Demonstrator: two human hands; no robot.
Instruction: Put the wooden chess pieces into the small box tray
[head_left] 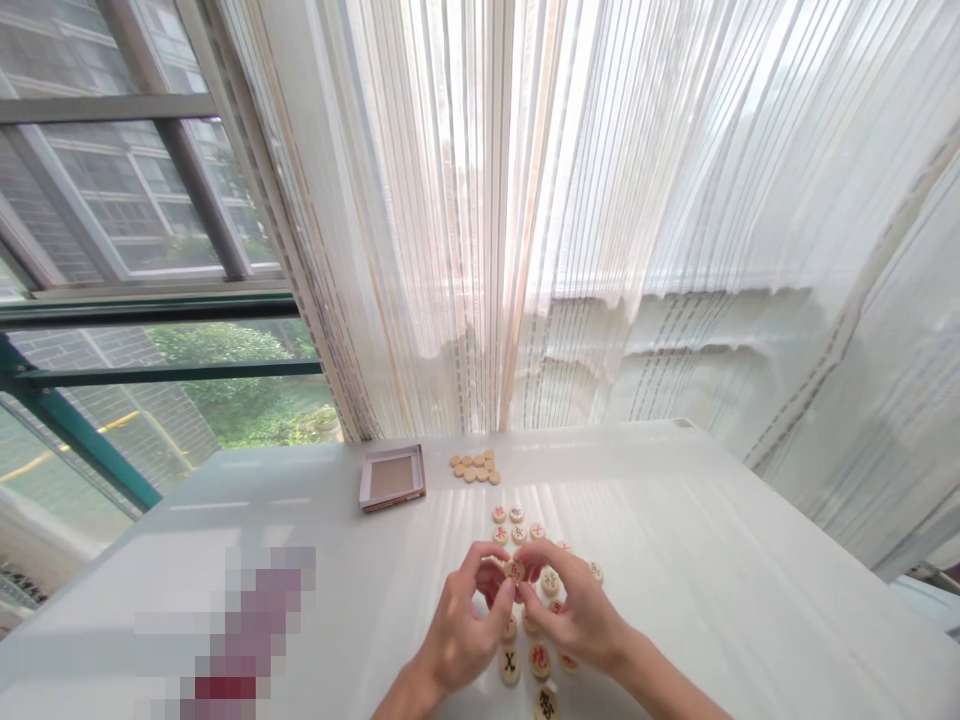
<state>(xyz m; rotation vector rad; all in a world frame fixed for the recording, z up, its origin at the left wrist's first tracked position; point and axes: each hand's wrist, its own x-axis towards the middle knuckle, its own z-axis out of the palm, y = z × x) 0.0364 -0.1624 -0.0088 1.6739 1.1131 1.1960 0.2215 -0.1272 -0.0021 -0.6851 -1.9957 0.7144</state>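
Between my two hands is a round wooden Chinese chess piece (pixel 514 570) with a red character facing up. The thumb and fingers of my left hand (pixel 466 625) grip its left side. From the right, my right hand (pixel 566 605) pinches it too. Beneath and around the hands lie several more pieces with red or black characters, among them a red-marked piece (pixel 539 660), a black-marked piece (pixel 510 664) and another black-marked piece (pixel 547 704) near the bottom edge. My fingers partly cover some of them.
A shallow open box (pixel 365 490) rests at the back left of the white table (pixel 300 480). Beside it sits a cluster of blank-looking pieces (pixel 469 476). Sheer striped curtains (pixel 465 220) hang behind the table's far edge. A blurred patch (pixel 255 630) covers the left front.
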